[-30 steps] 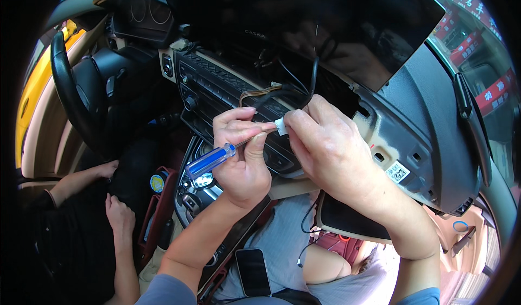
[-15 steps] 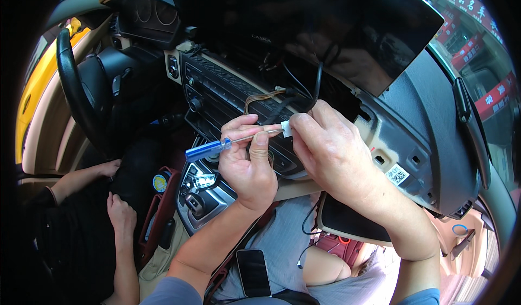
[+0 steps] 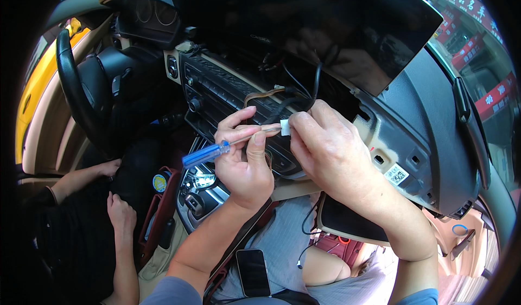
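My left hand [image 3: 247, 169] is closed on a screwdriver with a clear blue handle [image 3: 206, 154]. Its handle points to the lower left, and the thin shaft runs between my fingers toward a small white wire connector [image 3: 285, 126]. Thin wires lie along the same fingers, behind the connector. My right hand [image 3: 332, 148] pinches the connector's other side; its fingertips are partly hidden behind the hand's back. Just beyond both hands hangs a bundle of brown wires [image 3: 259, 94] with a small plug. A thick black cable [image 3: 317, 85] loops down behind my right hand.
A large dark screen [image 3: 304, 28] stands over the opened dashboard. At left are the steering wheel [image 3: 70, 88] and a seated person [image 3: 81, 223]. The gear selector [image 3: 194, 203] is below my left hand; a phone [image 3: 253, 273] lies on my lap. Bare dashboard metal [image 3: 380, 142] shows at right.
My left hand and the screwdriver have shifted slightly left. The white connector has turned a little, showing its ridged face more. My right hand has barely moved.
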A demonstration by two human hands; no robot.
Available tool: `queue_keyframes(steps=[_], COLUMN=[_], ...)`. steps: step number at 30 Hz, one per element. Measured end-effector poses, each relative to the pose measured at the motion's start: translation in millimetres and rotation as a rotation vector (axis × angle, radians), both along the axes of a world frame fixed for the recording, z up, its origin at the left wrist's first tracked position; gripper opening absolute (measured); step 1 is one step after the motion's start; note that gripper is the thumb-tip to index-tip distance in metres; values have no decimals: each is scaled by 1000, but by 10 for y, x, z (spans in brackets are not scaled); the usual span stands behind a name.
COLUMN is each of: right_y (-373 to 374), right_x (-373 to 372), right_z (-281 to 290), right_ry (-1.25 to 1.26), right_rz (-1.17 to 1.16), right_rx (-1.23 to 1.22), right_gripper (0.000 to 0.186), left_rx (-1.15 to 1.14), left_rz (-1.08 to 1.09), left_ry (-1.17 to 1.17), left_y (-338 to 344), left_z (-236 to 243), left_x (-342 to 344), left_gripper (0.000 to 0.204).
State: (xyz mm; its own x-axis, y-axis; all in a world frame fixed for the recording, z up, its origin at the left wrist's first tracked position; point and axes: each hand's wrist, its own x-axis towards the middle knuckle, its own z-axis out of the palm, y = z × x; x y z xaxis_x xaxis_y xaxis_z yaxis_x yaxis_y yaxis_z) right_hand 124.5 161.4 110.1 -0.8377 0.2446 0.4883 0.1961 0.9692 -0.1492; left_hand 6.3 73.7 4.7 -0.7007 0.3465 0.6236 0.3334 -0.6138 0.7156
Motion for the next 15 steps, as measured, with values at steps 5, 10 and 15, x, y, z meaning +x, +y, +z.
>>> queue_keyframes(steps=[5,10,15], right_y=[5,6,1], right_x=[2,-13,-8], right_z=[-27,-31,-27], right_ry=[9,17,12], right_rz=[-5,0,-2], right_rx=[4,24,19], right_gripper=[19,20,20], left_rx=[-65,-57,-108], left_rz=[140,153,201], left_ry=[247,255,338], left_y=[-35,-37,-63], left_z=[-65,-65,-38], left_x=[-51,-56,-83], left_gripper=[10,13,16])
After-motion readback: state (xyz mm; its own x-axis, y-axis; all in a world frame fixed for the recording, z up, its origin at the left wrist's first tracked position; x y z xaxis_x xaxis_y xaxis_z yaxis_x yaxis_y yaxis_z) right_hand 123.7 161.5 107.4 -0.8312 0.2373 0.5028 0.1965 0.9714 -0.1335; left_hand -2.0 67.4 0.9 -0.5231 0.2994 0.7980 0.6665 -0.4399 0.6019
